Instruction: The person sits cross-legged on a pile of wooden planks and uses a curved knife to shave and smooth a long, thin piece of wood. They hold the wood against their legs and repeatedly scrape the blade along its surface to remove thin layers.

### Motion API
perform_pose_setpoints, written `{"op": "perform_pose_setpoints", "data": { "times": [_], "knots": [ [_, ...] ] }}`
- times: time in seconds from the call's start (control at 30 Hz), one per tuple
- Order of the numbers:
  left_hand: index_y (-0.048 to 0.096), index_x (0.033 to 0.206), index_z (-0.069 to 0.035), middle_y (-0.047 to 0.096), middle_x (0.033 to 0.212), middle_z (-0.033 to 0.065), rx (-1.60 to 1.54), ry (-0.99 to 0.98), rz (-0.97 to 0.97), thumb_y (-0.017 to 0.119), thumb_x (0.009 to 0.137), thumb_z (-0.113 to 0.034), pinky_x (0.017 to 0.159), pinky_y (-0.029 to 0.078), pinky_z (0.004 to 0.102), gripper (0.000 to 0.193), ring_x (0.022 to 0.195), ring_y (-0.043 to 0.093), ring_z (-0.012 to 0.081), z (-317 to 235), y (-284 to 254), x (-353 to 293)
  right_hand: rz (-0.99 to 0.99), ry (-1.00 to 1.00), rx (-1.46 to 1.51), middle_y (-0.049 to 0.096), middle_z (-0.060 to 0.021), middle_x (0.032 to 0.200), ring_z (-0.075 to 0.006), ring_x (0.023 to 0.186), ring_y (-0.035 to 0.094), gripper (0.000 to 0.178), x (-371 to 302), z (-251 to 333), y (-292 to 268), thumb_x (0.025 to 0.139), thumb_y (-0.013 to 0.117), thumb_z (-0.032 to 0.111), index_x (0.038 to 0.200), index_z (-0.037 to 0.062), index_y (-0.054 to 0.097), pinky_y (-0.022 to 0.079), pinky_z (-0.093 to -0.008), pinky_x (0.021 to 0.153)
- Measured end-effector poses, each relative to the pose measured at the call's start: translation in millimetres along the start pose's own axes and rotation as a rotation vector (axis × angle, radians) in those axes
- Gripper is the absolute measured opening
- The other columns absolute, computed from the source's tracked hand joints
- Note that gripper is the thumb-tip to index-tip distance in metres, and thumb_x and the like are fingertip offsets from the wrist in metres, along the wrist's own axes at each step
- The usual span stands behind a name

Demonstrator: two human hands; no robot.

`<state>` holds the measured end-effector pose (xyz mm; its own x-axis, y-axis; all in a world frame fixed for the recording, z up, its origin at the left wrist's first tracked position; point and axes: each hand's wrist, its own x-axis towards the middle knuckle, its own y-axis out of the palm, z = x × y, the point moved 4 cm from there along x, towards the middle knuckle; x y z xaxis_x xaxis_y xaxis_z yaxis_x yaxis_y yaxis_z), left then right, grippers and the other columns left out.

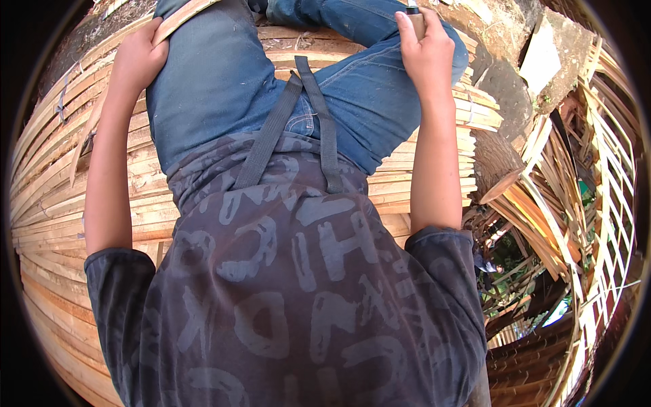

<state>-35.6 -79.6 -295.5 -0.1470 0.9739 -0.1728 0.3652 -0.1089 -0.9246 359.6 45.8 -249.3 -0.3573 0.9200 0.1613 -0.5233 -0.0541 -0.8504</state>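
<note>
My left hand (137, 60) is closed on a thin pale bamboo strip (184, 16) that lies slanted across my left thigh, near the knee of my blue jeans (217, 81). My right hand (426, 51) rests on my right knee. It grips the wooden handle of a knife-like tool (414, 15) that has a metal collar; the blade runs out of the top of the view. Two dark straps (319, 115) hang down over my patterned grey shirt.
A wide stack of split bamboo slats (61, 203) lies under and around my legs. To the right are a cut log (498, 166), a rough stone block (542, 57), loose slats (542, 210) and an open bamboo lattice (610, 176).
</note>
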Motion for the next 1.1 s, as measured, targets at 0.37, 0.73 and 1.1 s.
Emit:
{"op": "perform_pose_setpoints", "data": {
  "times": [0.37, 0.73, 1.1],
  "knots": [
    [0.061, 0.108, -0.004, 0.063, 0.089, 0.0261, 0.009, -0.020, 0.044, 0.048, 0.077, -0.021, 0.078, 0.048, 0.0483, 0.039, 0.085, 0.060, 0.0439, -3, -3, 0, 0.176, 0.647, 0.660, 0.052, -0.0020, 0.057, -0.0110, 0.053, 0.058, 0.018, 9, -22, 17, 0.095, 0.056, 0.020, 0.084, 0.0067, 0.052, 0.044, -0.0246, 0.039],
    [0.061, 0.106, -0.003, 0.063, 0.088, 0.0266, -0.031, -0.006, 0.041, 0.049, 0.076, -0.021, 0.076, 0.048, 0.0484, 0.037, 0.084, 0.060, 0.0447, -2, -2, 2, 0.308, 0.921, 1.630, 0.039, 0.0029, 0.056, -0.0055, 0.037, 0.034, 0.025, 4, -46, 22, 0.101, 0.043, 0.035, 0.094, 0.0124, 0.051, 0.027, -0.0199, 0.029],
    [0.059, 0.107, -0.001, 0.062, 0.089, 0.0275, -0.017, -0.019, 0.090, 0.048, 0.077, -0.020, 0.077, 0.047, 0.0478, 0.037, 0.086, 0.060, 0.0444, -4, -2, 4, 0.044, 0.843, 0.855, 0.039, 0.0033, 0.051, -0.0064, 0.034, 0.035, 0.031, 23, -21, 22, 0.097, 0.051, 0.036, 0.080, 0.0114, 0.046, 0.025, -0.0220, 0.028]
  ]
}}
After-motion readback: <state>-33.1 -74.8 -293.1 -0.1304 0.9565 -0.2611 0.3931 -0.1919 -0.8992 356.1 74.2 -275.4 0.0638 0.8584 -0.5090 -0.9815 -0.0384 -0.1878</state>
